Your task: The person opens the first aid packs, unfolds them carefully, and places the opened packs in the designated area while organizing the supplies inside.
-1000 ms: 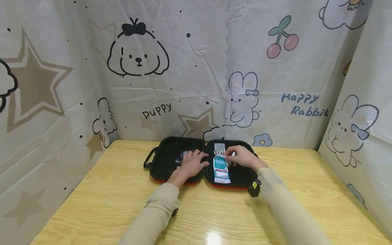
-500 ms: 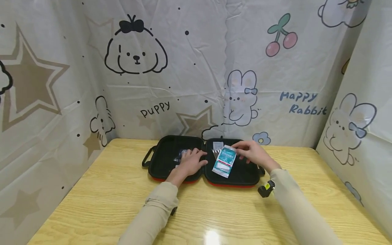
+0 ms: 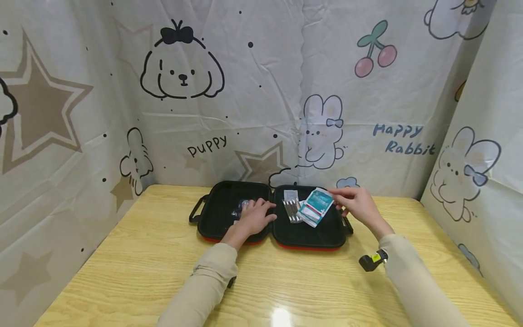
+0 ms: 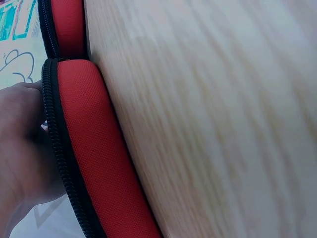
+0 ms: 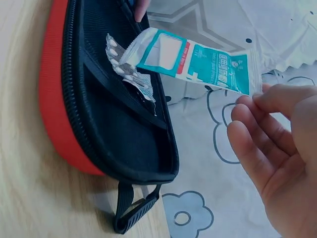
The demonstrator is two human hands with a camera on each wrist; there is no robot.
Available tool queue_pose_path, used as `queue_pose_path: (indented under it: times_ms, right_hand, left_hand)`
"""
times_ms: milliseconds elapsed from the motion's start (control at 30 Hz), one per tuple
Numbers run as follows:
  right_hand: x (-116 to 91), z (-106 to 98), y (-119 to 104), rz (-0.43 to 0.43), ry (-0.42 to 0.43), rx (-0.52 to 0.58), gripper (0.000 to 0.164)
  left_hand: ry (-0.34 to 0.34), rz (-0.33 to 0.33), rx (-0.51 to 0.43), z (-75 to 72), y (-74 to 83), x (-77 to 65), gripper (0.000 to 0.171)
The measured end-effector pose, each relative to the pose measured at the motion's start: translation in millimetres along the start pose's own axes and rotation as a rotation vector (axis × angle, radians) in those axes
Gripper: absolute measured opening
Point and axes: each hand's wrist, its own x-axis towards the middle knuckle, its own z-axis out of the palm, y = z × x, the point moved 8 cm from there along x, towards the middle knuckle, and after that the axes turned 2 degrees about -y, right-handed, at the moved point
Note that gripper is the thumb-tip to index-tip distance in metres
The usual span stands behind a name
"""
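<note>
My right hand pinches a teal-and-white sealed packet by one end, between thumb and fingertips. A white cross and printed characters show on the packet in the right wrist view, where its far end overlaps a silvery blister pack. Both are over the right half of a black-lined case with a red shell, lying unfolded on the table. Inside the left half rests my left hand, fingers spread and relaxed beside a small dark blue item. The left wrist view mostly shows the red shell and table.
A small pale sachet lies at the back of the case's right half. Carry handles stick out at the case's outer sides. Behind the wooden table hangs a printed cloth, close to the case.
My right hand has lifted the packet and drawn it rightward, tilting it and uncovering the blister pack. The left hand has stayed in place.
</note>
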Motion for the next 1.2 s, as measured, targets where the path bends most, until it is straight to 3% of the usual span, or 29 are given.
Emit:
queue_pose_path:
  times_ms: [200,400,867,1200]
  right_hand:
    - [-13.1,-16.9,7.1,0.015,0.082,0.039,0.032]
    - [-25.3,-26.4,14.4,0.042,0.113,0.059,0.035]
    - [-47.4,-29.1,45.4,0.170,0.086,0.017,0.038]
    - [-47.0,-9.3,47.3,0.178,0.016,-0.206,0.034]
  left_hand:
    - [-0.003,0.002,0.000,0.5,0.3,-1.2,0.042]
    - [-0.008,0.005,0.014,-2.1,0.9,-3.9,0.042]
    - [-0.002,0.001,-0.006,-2.8,2.8,-3.8,0.042]
    - [-0.006,-0.007,0.001,-1.7,1.8,-3.7,0.042]
